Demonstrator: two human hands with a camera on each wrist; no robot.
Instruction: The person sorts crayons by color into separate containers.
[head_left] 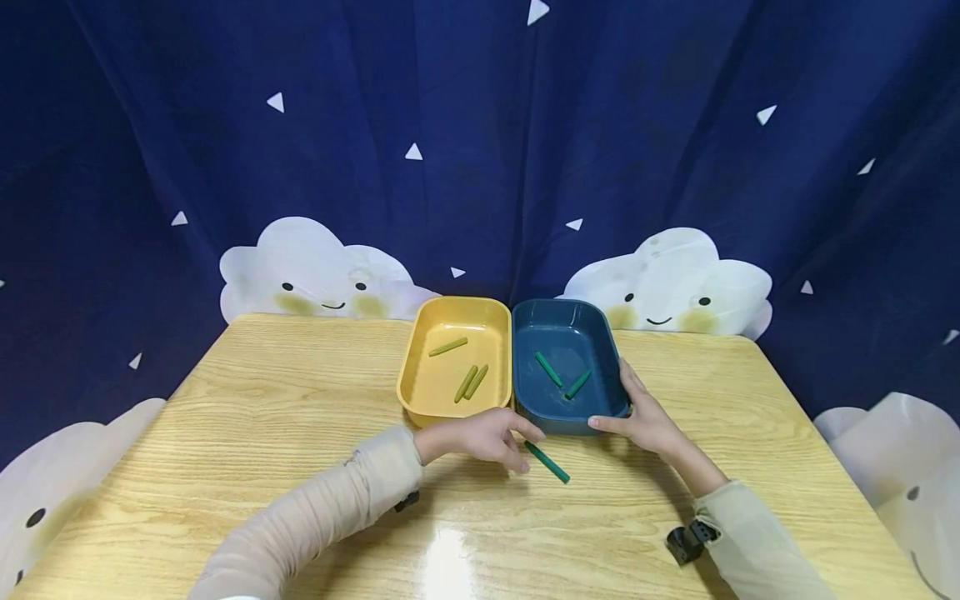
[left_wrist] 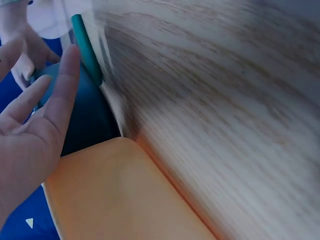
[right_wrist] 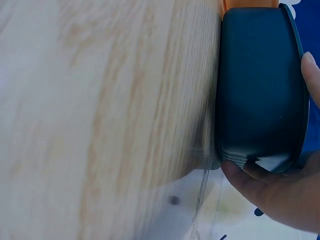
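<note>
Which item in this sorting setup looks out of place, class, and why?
One dark green stick lies loose on the wooden table in front of the blue tray, by the left hand. Two matching sticks are inside that tray; the three lighter sticks sit in the yellow tray.

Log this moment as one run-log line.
left hand: open, fingers at dark green stick on table | right hand: holds blue tray rim | blue tray: two sticks | yellow tray: three sticks
</note>
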